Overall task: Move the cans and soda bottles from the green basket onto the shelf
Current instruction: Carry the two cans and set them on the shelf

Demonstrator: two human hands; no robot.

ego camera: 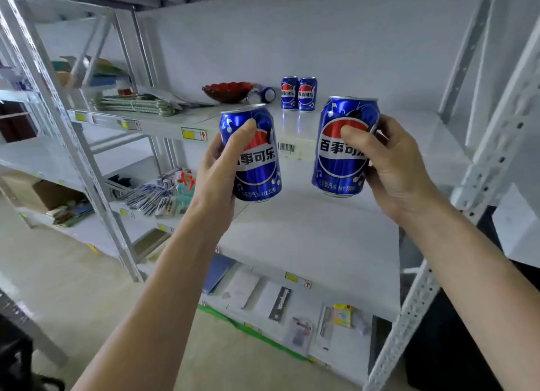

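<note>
Blue cans (254,156) (344,148) clasped, 1 per hand (216,168) (391,162).

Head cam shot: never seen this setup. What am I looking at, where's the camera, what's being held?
There is no robot here. A person wears one wide-angle camera on the head, so the single picture looks forward and down along both forearms.

The left hand grips a blue cola can, and the right hand grips a second blue can. Both cans are upright and held in the air in front of a white metal shelf.

At the back of that shelf stand two more cans of the same kind, side by side. To their left sit a red bowl and some tape rolls. Lower and neighbouring shelves carry assorted small packaged items. The green basket is not in view.
</note>
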